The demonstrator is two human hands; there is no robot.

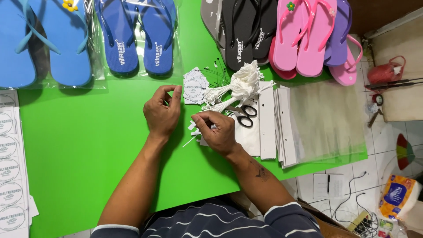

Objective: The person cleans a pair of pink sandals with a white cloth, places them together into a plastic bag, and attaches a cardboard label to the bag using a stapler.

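Two hands: right hand (219,132) grasping white tags (197,128), left hand (161,112) fingers pinched empty; one scissors (241,115).

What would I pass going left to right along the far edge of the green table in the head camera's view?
Light blue flip-flops → dark blue flip-flops → black flip-flops → pink flip-flops → purple flip-flop.

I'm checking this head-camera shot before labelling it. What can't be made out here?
- What the right hand pinches: white paper bits, mostly covered by its fingers.
- Whether the left hand holds anything: its curled fingers hide it; too small to tell.
- Scissors: blades hidden under the white tie bundle.
- Light blue sandals: cut off by the top and left edges.
- Sticker sheet: cut off at the left edge.
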